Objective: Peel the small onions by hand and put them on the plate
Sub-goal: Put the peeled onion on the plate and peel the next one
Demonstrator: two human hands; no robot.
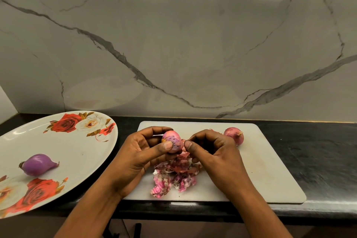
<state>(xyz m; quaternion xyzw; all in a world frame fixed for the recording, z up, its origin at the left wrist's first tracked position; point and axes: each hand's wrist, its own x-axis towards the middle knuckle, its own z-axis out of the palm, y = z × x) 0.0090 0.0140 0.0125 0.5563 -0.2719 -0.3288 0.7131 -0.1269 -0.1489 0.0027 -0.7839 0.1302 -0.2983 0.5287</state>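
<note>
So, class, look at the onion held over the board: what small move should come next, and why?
Probably the right hand should pull its pinched flap of skin away from the onion, while the left hand holds it. Papery pink patches show on the onion, so it isn't ready to join the peeled onion on the plate.

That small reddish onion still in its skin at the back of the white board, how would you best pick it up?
Around its round belly, I'd judge. The small reddish unpeeled onion lies on its side on the white cutting board, dry stalk tip pointing right, so fingers coming from above could pinch its near and far sides, clear of that thin tip.
</note>
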